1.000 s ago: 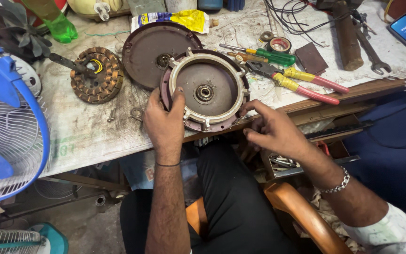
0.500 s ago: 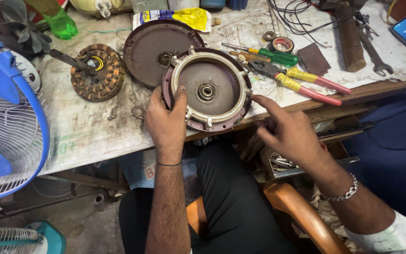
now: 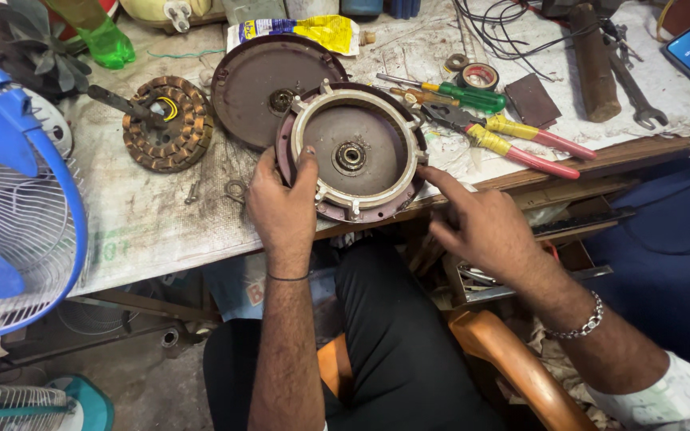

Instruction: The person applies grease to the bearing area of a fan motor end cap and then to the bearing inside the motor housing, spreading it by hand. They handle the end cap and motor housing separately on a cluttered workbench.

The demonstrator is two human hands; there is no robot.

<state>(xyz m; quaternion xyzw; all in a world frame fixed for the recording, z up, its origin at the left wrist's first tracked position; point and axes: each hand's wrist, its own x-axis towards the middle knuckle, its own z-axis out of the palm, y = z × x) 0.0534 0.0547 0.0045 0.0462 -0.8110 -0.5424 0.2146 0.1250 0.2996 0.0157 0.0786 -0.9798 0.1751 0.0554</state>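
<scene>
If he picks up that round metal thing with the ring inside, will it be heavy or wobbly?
Probably heavy for its size: the round motor housing looks like thick metal with a bearing in the middle. It should stay stiff, not bend. It sits at the table edge, steadied by the left hand, so it might tip off if let go. On its rim it could roll.

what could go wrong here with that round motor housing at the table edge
The round motor housing overhangs the table edge, gripped only by the left hand; it might tip into the lap. The right hand fingertip near its rim could get pinched. Pliers close by could be knocked off.
</scene>
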